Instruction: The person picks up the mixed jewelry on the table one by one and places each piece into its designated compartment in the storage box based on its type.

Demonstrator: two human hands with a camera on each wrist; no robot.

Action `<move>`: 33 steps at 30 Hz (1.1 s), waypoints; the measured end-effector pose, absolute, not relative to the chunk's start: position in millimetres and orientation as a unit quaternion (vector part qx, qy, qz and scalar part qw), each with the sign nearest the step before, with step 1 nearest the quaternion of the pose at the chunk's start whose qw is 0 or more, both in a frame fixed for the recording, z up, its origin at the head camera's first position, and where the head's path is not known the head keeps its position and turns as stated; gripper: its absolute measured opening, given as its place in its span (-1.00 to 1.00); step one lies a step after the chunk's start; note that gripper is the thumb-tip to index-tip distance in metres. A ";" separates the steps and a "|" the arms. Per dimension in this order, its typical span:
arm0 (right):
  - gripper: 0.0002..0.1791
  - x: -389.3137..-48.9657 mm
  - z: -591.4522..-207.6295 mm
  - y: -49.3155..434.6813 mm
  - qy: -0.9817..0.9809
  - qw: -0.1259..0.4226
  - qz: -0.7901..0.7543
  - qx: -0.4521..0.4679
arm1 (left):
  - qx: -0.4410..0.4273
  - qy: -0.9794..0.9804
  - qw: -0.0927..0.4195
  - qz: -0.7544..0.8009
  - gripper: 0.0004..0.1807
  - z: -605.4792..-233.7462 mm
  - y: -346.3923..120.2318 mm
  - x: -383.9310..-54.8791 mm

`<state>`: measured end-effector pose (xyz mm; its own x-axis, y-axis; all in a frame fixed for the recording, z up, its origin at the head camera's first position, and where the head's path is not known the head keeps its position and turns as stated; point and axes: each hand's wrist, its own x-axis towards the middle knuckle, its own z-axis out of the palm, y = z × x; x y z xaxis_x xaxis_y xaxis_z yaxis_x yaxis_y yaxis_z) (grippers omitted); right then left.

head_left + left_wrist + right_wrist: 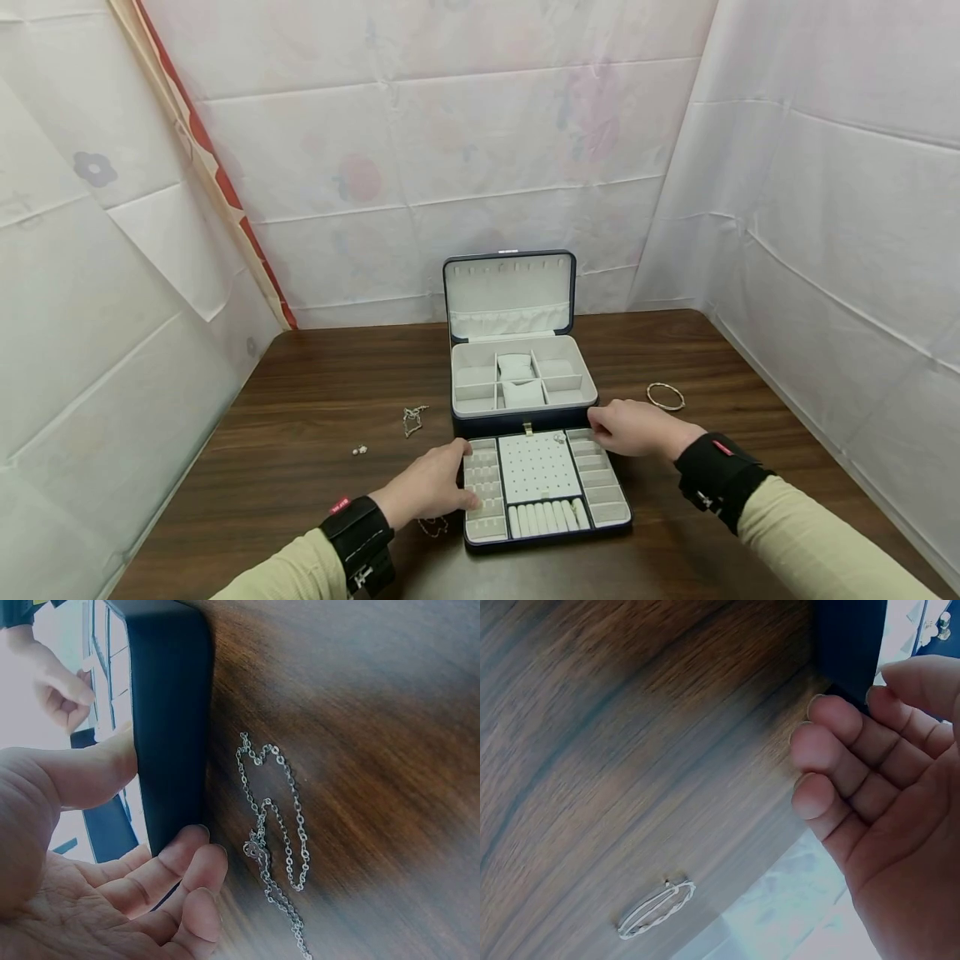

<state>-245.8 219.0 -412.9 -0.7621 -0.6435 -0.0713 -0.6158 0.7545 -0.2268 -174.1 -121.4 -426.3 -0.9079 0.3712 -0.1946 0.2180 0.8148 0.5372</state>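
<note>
A navy jewelry tray [551, 539] with white compartments, a dotted earring panel and ring rolls lies before an open navy jewelry box [480, 426]. My left hand [429, 486] grips the tray's left side, thumb over the rim and fingers against the outer wall [171, 712]. At the tray's back right corner, my right hand [633, 427] pinches the edge between thumb and forefinger. Its other fingers [821, 746] are curled and hold nothing. Beside my left hand, a silver chain [298, 814] lies on the table, mostly hidden by that hand in the head view.
A second chain [412, 419] and small earrings [360, 450] lie to the left. A bangle [666, 397] rests at the right. The box's raised lid [510, 292] stands at the back, with two white cushions [522, 393] inside the box. Fabric walls surround the wooden table [315, 392].
</note>
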 end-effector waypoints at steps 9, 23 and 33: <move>-0.77 -246.4 -415.7 223.2 0.943 0.112 -0.101 -0.297 | 0.155 0.942 0.148 0.259 -0.25 -427.5 -120.7 -173.9; -0.62 -250.9 -419.7 229.0 0.921 0.264 -0.189 -0.217 | 0.163 0.941 0.148 0.257 -0.25 -425.9 -121.6 -175.0; -0.62 -251.9 -415.6 225.5 0.918 0.292 -0.186 -0.194 | 0.188 0.939 0.136 0.252 -0.26 -422.2 -126.3 -176.0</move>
